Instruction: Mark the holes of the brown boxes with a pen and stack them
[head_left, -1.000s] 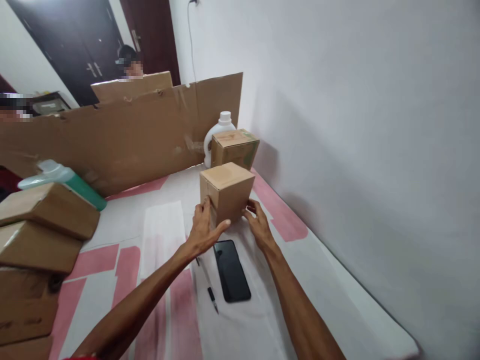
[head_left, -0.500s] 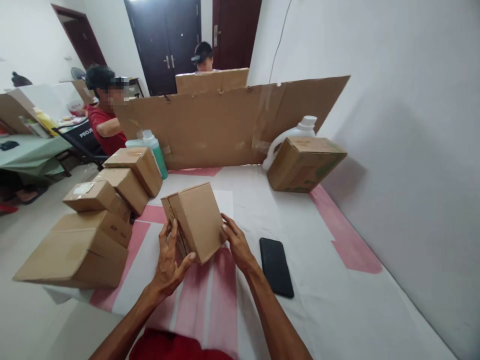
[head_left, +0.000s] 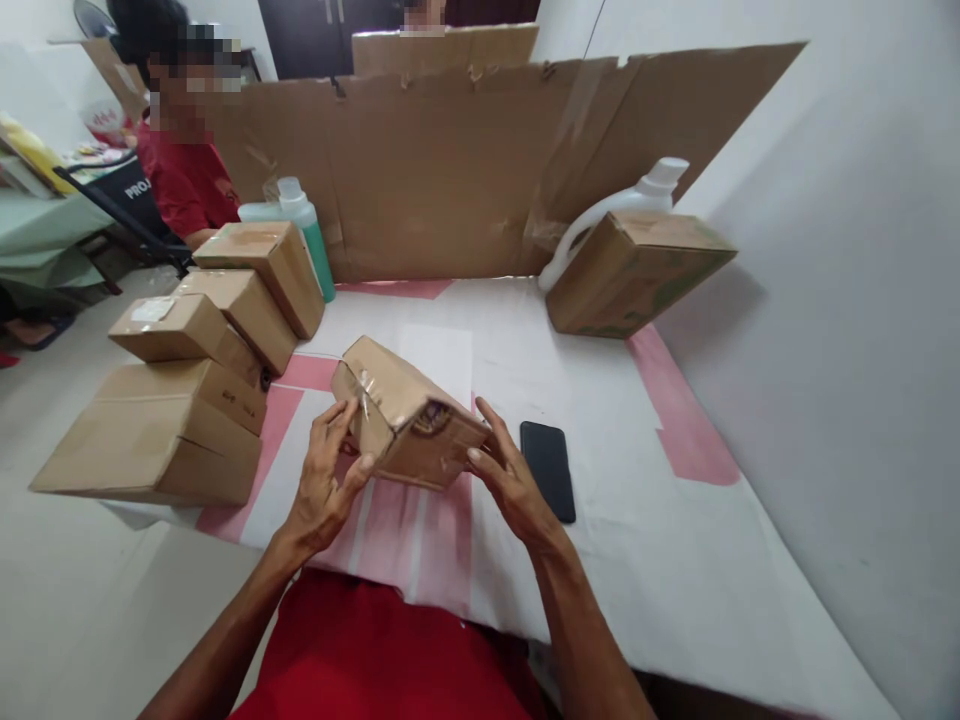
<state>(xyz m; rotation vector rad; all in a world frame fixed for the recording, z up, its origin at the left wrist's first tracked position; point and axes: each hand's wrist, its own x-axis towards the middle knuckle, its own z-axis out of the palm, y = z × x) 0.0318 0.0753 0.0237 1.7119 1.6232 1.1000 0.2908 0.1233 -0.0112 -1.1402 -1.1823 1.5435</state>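
A small brown cardboard box [head_left: 401, 400] is held tilted between my two hands, over the front part of the table. Shiny tape runs over its left end, and a dark round print or opening shows near its front edge; I cannot tell which. My left hand [head_left: 328, 475] grips the box's left end, thumb toward the near side. On the opposite end, my right hand [head_left: 510, 470] holds it with the fingers behind and the thumb in front. Just right of that hand a black phone [head_left: 547, 470] lies flat on the cloth.
Several cardboard boxes [head_left: 142, 430] line the table's left side. Behind them stands a green bottle [head_left: 307, 235]. A cardboard panel [head_left: 435, 180] closes off the back. At the back right, a box [head_left: 637, 275] leans by a white jug [head_left: 600, 215]. A person in red [head_left: 180, 180] sits beyond the panel.
The box has been turned in my hands, so a different side with tape and a dark round mark now shows. My view has tipped further down.
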